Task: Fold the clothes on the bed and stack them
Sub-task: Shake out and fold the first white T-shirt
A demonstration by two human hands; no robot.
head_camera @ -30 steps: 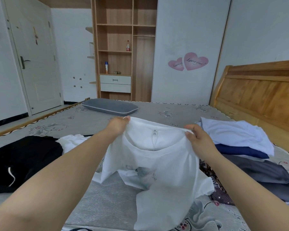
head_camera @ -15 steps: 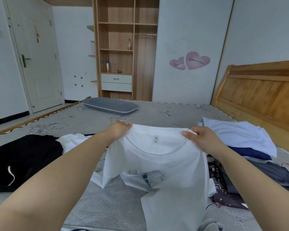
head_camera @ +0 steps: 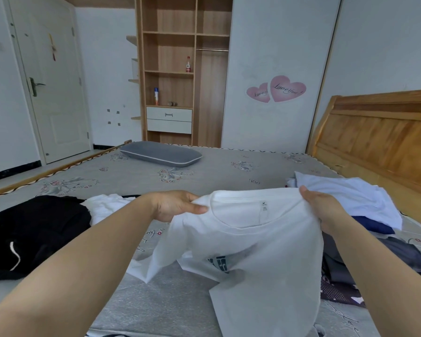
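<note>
Thin matt white cloth T-shirt, glossy wooden headboard

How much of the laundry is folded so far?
No neat stack shows yet. Both hands, left and right, grip a white T-shirt by its shoulders, unfolded. The black garment and the pile at right lie loose on the bed.

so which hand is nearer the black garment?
Left. The left hand grips the white T-shirt's shoulder just right of the black garment; the right hand grips the other shoulder, farther away, beside the light blue shirt.
</note>
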